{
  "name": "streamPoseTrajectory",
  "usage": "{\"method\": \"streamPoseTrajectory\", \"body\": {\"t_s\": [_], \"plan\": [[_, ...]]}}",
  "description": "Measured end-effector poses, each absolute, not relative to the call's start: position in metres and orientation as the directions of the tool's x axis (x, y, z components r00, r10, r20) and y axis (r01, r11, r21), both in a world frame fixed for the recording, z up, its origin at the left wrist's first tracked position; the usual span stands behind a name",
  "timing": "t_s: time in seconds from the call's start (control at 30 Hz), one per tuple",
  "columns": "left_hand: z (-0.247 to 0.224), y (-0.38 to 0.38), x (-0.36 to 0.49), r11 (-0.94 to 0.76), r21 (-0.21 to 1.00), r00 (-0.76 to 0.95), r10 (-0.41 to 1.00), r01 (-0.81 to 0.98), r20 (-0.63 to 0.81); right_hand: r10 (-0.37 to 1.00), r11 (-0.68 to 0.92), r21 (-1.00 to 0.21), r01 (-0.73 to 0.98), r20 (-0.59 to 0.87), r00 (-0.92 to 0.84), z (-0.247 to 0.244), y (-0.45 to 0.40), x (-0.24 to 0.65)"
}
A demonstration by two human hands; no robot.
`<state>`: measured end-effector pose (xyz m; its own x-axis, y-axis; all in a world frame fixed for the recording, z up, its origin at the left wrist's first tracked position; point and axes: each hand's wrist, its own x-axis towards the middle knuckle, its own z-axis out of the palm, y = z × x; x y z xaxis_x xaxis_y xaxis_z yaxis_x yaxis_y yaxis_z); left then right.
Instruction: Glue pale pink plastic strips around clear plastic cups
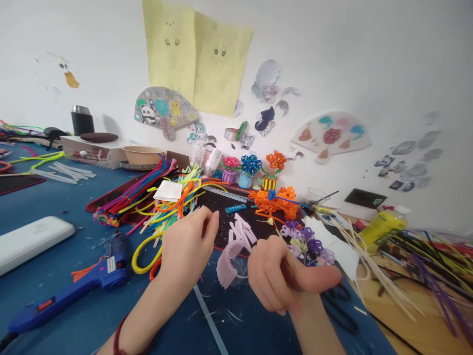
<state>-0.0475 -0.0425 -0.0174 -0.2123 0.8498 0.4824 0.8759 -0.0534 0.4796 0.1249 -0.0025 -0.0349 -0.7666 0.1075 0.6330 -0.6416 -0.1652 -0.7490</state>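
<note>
My left hand (pixel 190 241) is closed, thumb against the curled fingers, above the blue table; anything inside it is hidden. To its right, my right hand (pixel 275 273) has its fingers curled in and the thumb pointing right; what they hold, if anything, does not show. Between the hands is a curved, pale pink fuzzy strip (pixel 226 266), with a thin clear loop beside it near my right fingers. Several short pale pink pipe cleaner pieces (pixel 242 229) lie just behind it on a dark mat. A translucent glue stick (pixel 210 318) lies below the hands.
A blue glue gun (pixel 107 271) and a white case (pixel 35 241) lie left. Behind are bundled pipe cleaners (pixel 142 187), small potted pipe cleaner flowers (pixel 250 165) and orange flowers (pixel 281 202). Purple flowers (pixel 305 241), black-handled scissors (pixel 342 313) and a yellow bottle (pixel 384 227) are right.
</note>
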Motion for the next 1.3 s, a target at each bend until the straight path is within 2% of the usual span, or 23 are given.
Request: {"method": "streamPoseTrajectory", "body": {"t_s": [0.17, 0.33, 0.53, 0.63, 0.77, 0.83, 0.97, 1.07, 1.17, 1.3], "plan": [[-0.018, -0.041, -0.047, -0.061, 0.472, -0.208, 0.843, 0.879, 0.496, 0.092, -0.123, -0.804, -0.582, 0.574, -0.813, -0.04, -0.002, 0.126], [-0.018, -0.042, -0.047, -0.069, 0.394, -0.139, 0.868, 0.917, 0.477, -0.017, -0.05, -0.838, -0.543, 0.544, -0.839, -0.037, 0.002, 0.128], [-0.016, -0.042, -0.046, -0.107, 0.384, -0.092, 0.881, 0.917, 0.465, 0.043, 0.04, -0.926, -0.376, 0.378, -0.925, -0.021, -0.001, 0.137], [-0.016, -0.042, -0.045, -0.164, 0.442, -0.069, 0.882, 0.882, 0.466, 0.058, 0.027, -0.95, -0.311, 0.312, -0.948, -0.018, -0.001, 0.14], [-0.013, -0.043, -0.045, -0.305, 0.604, 0.023, 0.903, 0.736, 0.428, 0.061, 0.017, -0.954, -0.3, 0.3, -0.952, -0.018, -0.002, 0.14], [-0.011, -0.045, -0.047, -0.425, 0.64, 0.157, 0.888, 0.64, 0.432, 0.115, 0.007, -0.93, -0.368, 0.366, -0.924, -0.02, -0.005, 0.137], [-0.009, -0.046, -0.052, -0.607, 0.581, 0.479, 0.791, 0.542, 0.38, 0.49, 0.052, -0.793, -0.607, 0.55, -0.676, -0.021, -0.011, 0.134], [-0.011, -0.045, -0.056, -0.632, 0.528, 0.562, 0.766, 0.567, 0.313, 0.669, 0.112, -0.72, -0.685, 0.564, -0.483, -0.018, -0.012, 0.137], [-0.014, -0.045, -0.059, -0.638, 0.507, 0.591, 0.757, 0.579, 0.279, 0.714, 0.186, -0.681, -0.708, 0.589, -0.379, -0.013, -0.012, 0.139], [-0.018, -0.043, -0.06, -0.639, 0.488, 0.606, 0.755, 0.594, 0.251, 0.681, 0.245, -0.681, -0.69, 0.628, -0.378, -0.009, -0.015, 0.138]]}}
